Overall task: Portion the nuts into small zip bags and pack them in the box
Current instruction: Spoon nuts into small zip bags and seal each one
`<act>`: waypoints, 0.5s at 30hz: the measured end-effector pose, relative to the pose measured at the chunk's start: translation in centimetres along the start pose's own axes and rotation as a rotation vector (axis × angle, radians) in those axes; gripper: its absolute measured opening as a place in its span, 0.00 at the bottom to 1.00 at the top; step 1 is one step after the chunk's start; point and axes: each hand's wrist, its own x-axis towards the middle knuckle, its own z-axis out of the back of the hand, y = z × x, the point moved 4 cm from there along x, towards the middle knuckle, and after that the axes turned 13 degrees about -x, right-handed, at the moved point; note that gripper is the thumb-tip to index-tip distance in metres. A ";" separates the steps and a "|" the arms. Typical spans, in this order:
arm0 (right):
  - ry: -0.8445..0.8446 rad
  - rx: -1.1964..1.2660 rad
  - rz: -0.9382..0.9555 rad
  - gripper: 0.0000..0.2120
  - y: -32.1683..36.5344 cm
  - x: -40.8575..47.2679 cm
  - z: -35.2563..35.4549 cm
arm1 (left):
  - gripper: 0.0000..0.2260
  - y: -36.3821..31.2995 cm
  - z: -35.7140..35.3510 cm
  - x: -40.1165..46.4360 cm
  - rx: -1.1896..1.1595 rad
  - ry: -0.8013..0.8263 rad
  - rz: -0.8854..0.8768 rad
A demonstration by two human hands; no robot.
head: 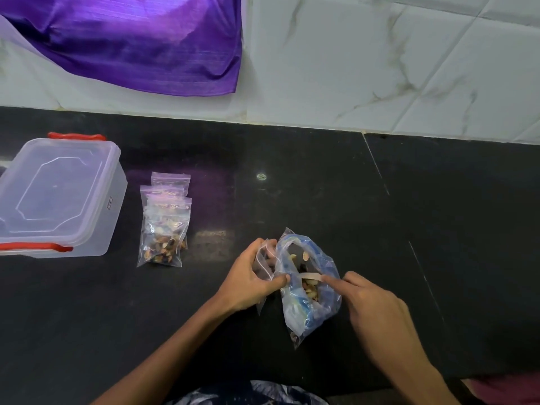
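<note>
A large clear bag of mixed nuts (309,299) with a blue zip strip stands open on the black counter, near the front middle. My left hand (251,276) grips a small empty zip bag (264,266) against the big bag's left edge. My right hand (377,311) pinches a pale wooden spoon handle (309,276) that reaches into the big bag's mouth. A pile of small zip bags (165,226) lies to the left, the top ones filled with nuts. The clear plastic box (58,197) with red clips sits lidded at the far left.
The black counter (321,185) runs back to a white marble-tiled wall (380,68). A purple cloth (131,42) hangs over the wall at the upper left. The counter's front edge lies just before my body.
</note>
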 end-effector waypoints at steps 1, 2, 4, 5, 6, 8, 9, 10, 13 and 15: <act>-0.012 -0.024 -0.021 0.25 -0.4 -0.2 0.0 | 0.18 -0.1 0.0 -0.1 -0.005 -0.003 0.004; -0.018 -0.033 -0.052 0.24 -0.7 -0.3 -0.1 | 0.19 -0.1 0.0 -0.2 -0.014 -0.002 0.006; -0.033 -0.041 -0.113 0.23 -0.8 -0.1 -0.4 | 0.21 -0.2 0.0 -0.6 -0.020 0.014 0.010; -0.031 -0.039 -0.123 0.23 -0.6 0.1 -0.6 | 0.22 -0.2 0.0 -0.8 -0.030 0.022 0.014; -0.021 -0.027 -0.124 0.23 -0.3 0.2 -0.9 | 0.22 -0.1 0.0 -1.1 -0.048 0.031 0.024; -0.009 0.017 -0.115 0.22 -0.1 0.2 -1.2 | 0.23 0.3 -0.1 -1.8 -0.081 0.052 0.060; -0.006 0.039 -0.111 0.22 -0.2 0.0 -1.2 | 0.24 0.6 -0.2 -2.0 -0.082 0.064 0.078; -0.002 0.056 -0.112 0.21 -0.3 -0.1 -1.1 | 0.24 0.8 -0.3 -2.3 -0.073 0.074 0.091; -0.004 0.114 -0.127 0.18 -0.8 -0.6 -0.8 | 0.24 1.2 -0.7 -2.4 -0.041 0.069 0.081; 0.020 0.167 -0.116 0.16 -1.0 -0.6 -1.0 | 0.25 1.3 -0.9 -2.3 -0.031 0.051 0.065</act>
